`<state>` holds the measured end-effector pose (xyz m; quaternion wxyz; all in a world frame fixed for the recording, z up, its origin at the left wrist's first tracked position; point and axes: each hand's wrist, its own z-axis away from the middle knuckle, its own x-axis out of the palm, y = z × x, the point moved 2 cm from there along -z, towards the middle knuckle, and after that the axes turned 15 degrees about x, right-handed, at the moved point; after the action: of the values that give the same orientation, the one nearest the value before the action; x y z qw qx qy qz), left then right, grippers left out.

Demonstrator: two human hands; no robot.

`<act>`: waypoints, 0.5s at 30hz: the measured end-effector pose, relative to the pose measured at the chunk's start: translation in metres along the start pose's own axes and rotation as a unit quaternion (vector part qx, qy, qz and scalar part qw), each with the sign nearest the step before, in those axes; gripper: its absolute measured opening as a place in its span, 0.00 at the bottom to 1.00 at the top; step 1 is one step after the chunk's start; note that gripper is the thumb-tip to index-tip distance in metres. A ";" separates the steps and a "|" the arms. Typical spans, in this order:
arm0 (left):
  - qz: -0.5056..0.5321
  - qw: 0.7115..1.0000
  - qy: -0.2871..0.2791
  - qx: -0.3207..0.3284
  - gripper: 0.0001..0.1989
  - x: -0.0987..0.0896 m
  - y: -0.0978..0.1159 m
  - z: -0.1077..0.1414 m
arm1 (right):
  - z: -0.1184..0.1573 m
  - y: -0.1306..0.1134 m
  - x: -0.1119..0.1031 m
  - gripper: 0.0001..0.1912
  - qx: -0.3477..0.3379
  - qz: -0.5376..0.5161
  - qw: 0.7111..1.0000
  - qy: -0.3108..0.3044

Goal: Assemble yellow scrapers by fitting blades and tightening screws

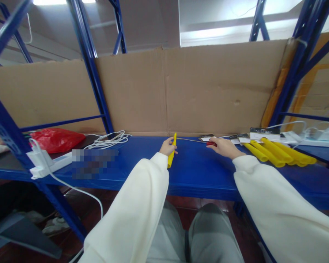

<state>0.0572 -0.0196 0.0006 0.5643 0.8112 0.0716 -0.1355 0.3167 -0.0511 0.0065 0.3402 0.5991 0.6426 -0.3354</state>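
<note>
My left hand point(167, 147) is closed round a yellow tapered tube point(171, 157), held nearly upright above the blue shelf, its narrow end up. My right hand point(223, 147) grips a red-handled tool point(211, 143). From the red handle a long thin shaft point(193, 140) runs left toward the yellow tube. Whether its tip touches the tube, I cannot tell. Just right of my right hand, several more yellow tubes point(279, 155) lie side by side. Cards with black and white print point(264, 135) lie behind them.
Beneath my hands is a blue metal shelf point(142, 164), with cardboard point(208, 87) along its back. At left are a red plastic bag point(57, 140), a white power strip point(53, 166) and a coiled white cable point(109, 140). Blue posts point(91, 73) stand at both sides.
</note>
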 end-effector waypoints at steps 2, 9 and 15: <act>0.003 1.000 0.007 0.000 0.37 0.000 0.001 0.001 | 0.000 0.001 0.001 0.13 0.001 -0.012 1.000 -0.005; 0.005 1.000 0.020 -0.009 0.36 0.000 0.003 0.003 | -0.002 -0.002 0.004 0.11 0.018 -0.015 1.000 -0.014; -0.005 1.000 0.013 -0.009 0.35 0.000 0.005 0.004 | -0.001 -0.002 0.002 0.08 0.008 0.014 1.000 0.012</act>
<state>0.0581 -0.0253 0.0039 0.5696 0.8076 0.0846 -0.1270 0.3150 -0.0496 0.0051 0.3325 0.6145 0.6353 -0.3289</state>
